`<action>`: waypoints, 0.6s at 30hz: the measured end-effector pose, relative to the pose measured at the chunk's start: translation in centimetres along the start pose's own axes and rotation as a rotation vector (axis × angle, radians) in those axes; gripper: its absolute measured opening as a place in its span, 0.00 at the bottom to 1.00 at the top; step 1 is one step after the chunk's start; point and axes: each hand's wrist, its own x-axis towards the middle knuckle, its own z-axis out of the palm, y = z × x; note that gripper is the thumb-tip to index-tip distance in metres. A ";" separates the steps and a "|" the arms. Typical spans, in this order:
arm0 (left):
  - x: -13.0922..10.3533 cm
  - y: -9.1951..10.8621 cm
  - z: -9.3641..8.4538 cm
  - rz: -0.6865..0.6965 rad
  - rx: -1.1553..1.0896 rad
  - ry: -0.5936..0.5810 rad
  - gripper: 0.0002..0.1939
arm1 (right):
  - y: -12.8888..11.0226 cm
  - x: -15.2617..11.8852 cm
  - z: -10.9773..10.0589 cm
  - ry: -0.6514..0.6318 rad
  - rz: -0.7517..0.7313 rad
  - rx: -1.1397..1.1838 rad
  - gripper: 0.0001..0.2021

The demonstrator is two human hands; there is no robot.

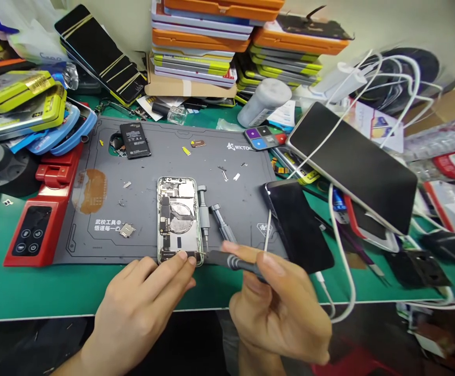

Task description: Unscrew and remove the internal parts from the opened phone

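An opened phone lies on the grey work mat, its circuit board and round charging coil exposed. My left hand grips its lower end, with fingertips pressed on the parts along the bottom edge. In my right hand is a dark grey screwdriver, held between thumb and fingers and pointing left. Its thin tip is at the phone's lower right corner; whether it touches a screw is too small to tell. Two more screwdrivers, one silver-grey and one grey, lie just right of the phone.
A black battery, a small metal plate and tiny parts lie on the mat. Left stands a red device with buttons. At right are a dark phone, a tablet and white cables. Boxes are stacked behind.
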 end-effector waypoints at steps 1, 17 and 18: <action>0.0 0.0 0.0 -0.001 0.001 0.000 0.13 | 0.0 0.1 -0.1 0.012 -0.010 -0.032 0.30; 0.1 0.3 0.1 -0.006 0.016 0.032 0.12 | -0.5 1.0 0.0 0.079 0.007 0.014 0.28; 0.1 0.3 0.1 -0.007 0.018 0.035 0.12 | -0.6 1.0 0.0 0.080 0.012 0.021 0.29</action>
